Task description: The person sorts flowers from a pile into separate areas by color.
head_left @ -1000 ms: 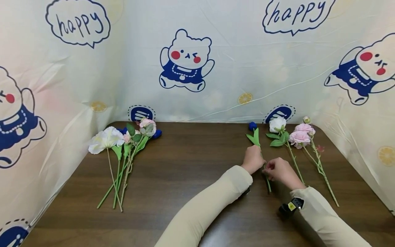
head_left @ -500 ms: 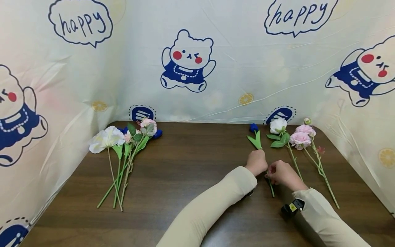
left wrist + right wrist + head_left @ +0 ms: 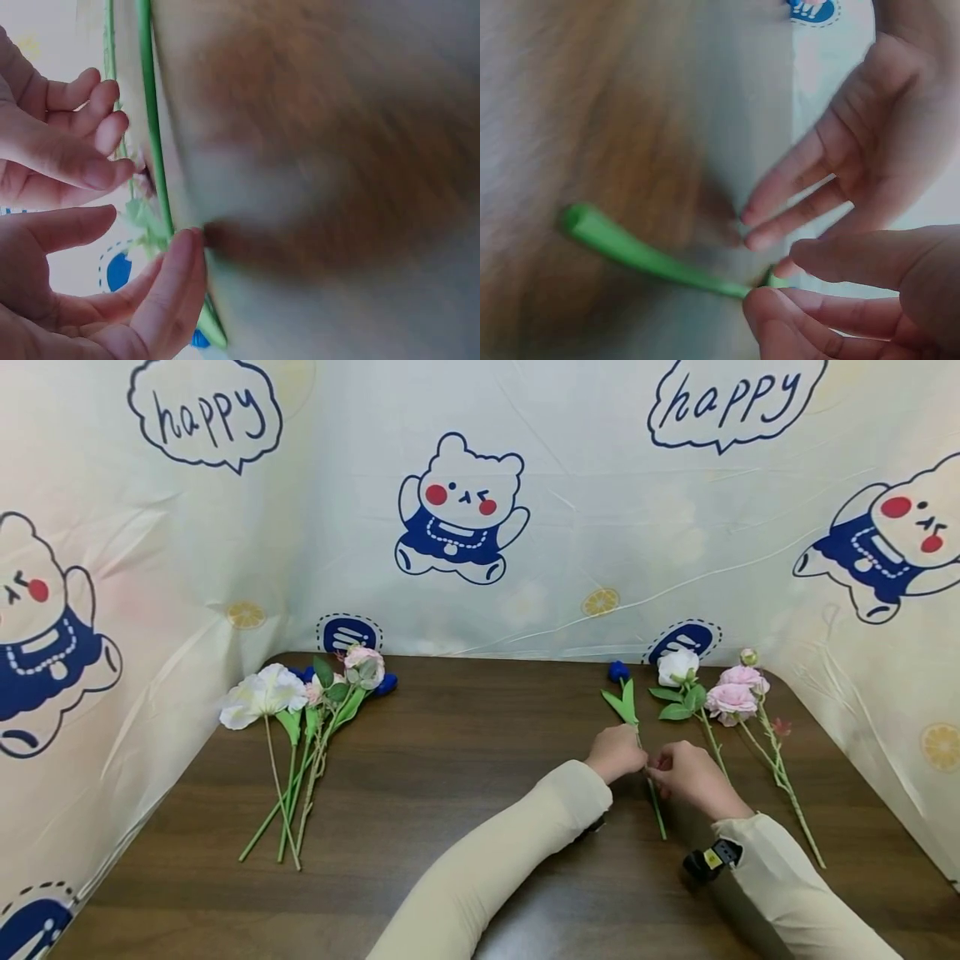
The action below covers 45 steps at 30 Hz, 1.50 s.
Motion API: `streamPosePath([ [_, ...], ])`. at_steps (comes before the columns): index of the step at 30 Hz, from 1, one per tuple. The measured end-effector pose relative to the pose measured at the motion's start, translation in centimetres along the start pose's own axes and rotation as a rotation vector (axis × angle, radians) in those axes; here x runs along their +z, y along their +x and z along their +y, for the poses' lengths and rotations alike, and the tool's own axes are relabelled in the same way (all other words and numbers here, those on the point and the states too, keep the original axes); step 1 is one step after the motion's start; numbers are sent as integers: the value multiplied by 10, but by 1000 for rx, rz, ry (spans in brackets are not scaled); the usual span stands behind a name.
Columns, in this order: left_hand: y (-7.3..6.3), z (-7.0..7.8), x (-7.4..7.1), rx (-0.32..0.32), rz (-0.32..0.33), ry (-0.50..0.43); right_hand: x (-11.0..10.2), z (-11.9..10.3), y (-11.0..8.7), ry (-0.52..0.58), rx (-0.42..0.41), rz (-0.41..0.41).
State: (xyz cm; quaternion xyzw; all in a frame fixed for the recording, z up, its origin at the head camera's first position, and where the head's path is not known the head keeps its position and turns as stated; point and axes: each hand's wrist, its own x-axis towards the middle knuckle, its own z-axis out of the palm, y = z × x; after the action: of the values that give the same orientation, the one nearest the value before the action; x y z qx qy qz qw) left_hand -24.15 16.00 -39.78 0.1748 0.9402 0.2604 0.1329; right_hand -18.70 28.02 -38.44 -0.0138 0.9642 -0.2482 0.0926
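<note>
From the head, the blue tulip [image 3: 628, 703] points away over the tabletop [image 3: 480, 727], left hand [image 3: 618, 752] nearer its bloom [image 3: 618, 672]; by the left wrist, straight left fingers [image 3: 169, 277] touch the stem [image 3: 151, 97]; by the right wrist, its end pokes past the right hand [image 3: 911, 281], grip unclear.

Pale printed cloth [image 3: 566, 539] behind a brown wooden table [image 3: 472, 735], cartoon bear [image 3: 455, 537] at twelve o'clock, "happy" speech bubble [image 3: 207, 417] at ten, cropped bear [image 3: 52, 647] at nine, yellow fruit slice [image 3: 602, 602] at two
</note>
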Motion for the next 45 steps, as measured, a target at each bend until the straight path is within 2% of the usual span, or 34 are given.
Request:
streamPosePath([
  [4,-6,-17,-19,13,4,39,-5,-12,3,-4,-2,26],
  [9,-21,-45,-52,23,15,37,-7,-32,9,26,-26,42],
  [16,-57,-87,-101,65,49,-22,2,-68,24,73,-112,105],
  [21,-84,-116,-131,42,114,-21,19,-109,40,111,-209,182],
  [25,-105,-143,-155,-14,190,-15,39,-150,50,138,-295,232],
  [28,-123,-170,-173,-67,230,-26,59,-183,54,173,-360,228],
  [31,-140,-201,-190,-118,244,-43,81,-214,55,200,-431,180],
  [35,-163,-242,-209,-219,244,-41,112,-253,51,225,-514,79],
  [39,-185,-279,-219,-356,267,-32,142,-285,40,211,-569,3],
  [45,-207,-324,-220,-489,361,17,179,-326,23,118,-626,-12],
])
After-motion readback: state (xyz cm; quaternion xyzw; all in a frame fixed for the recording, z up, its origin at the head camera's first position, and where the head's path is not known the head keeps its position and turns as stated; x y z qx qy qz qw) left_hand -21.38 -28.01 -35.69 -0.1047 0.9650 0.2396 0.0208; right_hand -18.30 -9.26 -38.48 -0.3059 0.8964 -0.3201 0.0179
